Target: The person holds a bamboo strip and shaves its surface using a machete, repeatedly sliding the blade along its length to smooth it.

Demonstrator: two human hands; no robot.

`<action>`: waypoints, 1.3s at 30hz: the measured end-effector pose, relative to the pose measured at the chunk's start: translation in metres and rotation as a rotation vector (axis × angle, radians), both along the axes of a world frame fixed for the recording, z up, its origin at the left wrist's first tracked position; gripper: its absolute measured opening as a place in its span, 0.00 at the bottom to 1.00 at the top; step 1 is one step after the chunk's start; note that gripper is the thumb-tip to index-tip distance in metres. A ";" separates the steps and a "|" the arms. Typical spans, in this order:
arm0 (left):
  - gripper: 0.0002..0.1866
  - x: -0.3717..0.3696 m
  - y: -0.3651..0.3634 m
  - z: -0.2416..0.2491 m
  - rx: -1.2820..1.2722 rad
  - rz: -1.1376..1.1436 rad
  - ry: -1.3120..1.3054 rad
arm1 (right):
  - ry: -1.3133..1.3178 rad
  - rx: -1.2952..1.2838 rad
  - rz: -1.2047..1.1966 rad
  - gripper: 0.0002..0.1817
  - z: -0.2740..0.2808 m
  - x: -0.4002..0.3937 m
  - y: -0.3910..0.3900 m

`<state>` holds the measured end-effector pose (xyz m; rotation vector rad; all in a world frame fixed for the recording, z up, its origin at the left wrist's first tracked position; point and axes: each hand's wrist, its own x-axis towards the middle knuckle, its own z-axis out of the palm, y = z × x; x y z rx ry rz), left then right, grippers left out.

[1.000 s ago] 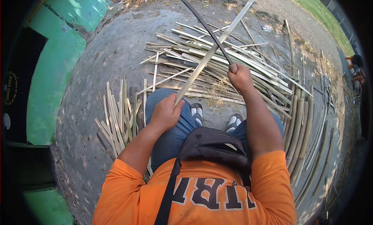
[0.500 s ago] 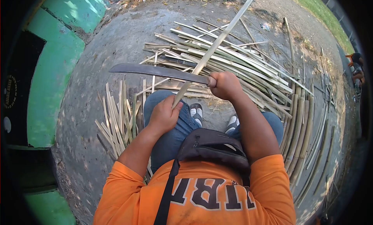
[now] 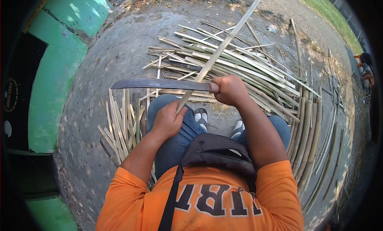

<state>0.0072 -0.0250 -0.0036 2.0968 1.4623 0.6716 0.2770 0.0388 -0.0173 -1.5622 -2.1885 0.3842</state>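
My left hand (image 3: 169, 118) is closed round the near end of a long bamboo strip (image 3: 218, 51), above my left knee. The strip slants away up and to the right over the pile. My right hand (image 3: 230, 90) grips the wooden handle of a machete (image 3: 159, 84). Its dark blade points left and lies across the strip, a short way beyond my left fingers. The blade's tip reaches over the ground left of my knees.
Split bamboo strips (image 3: 255, 73) lie in a loose pile ahead of my feet. More strips (image 3: 117, 123) are stacked on the left, and whole bamboo poles (image 3: 306, 135) lie on the right. A green wall (image 3: 60, 91) stands at the far left. Another person (image 3: 366, 69) is at the right edge.
My right hand and the machete have moved toward me along the strip, the blade now nearer my left hand. My left hand has barely moved.
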 end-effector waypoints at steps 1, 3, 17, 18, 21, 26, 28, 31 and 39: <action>0.15 0.000 -0.002 -0.001 0.014 -0.007 0.004 | -0.030 -0.026 0.003 0.05 0.002 0.003 0.001; 0.15 0.002 -0.002 0.002 -0.017 -0.007 0.015 | -0.014 -0.030 -0.010 0.07 -0.015 0.007 0.007; 0.15 -0.002 -0.003 0.001 -0.006 0.020 -0.043 | -0.048 0.035 -0.201 0.08 -0.035 0.052 0.018; 0.15 -0.001 -0.002 0.002 -0.010 0.018 -0.044 | -0.044 0.061 -0.194 0.10 -0.033 0.050 0.015; 0.14 -0.001 0.001 0.005 -0.060 0.043 -0.081 | 0.011 0.100 -0.209 0.10 -0.031 0.041 0.011; 0.15 -0.002 -0.001 0.007 -0.078 0.033 -0.120 | 0.032 0.188 -0.079 0.06 -0.005 0.018 0.003; 0.15 -0.001 0.001 0.003 -0.062 0.020 -0.105 | 0.002 0.210 0.005 0.06 -0.006 0.005 0.000; 0.15 -0.001 0.002 0.001 -0.027 -0.019 -0.057 | -0.063 0.284 0.057 0.07 -0.010 0.000 0.000; 0.14 -0.003 0.003 0.002 -0.023 -0.032 -0.055 | 0.128 0.079 -0.227 0.07 -0.025 0.031 0.013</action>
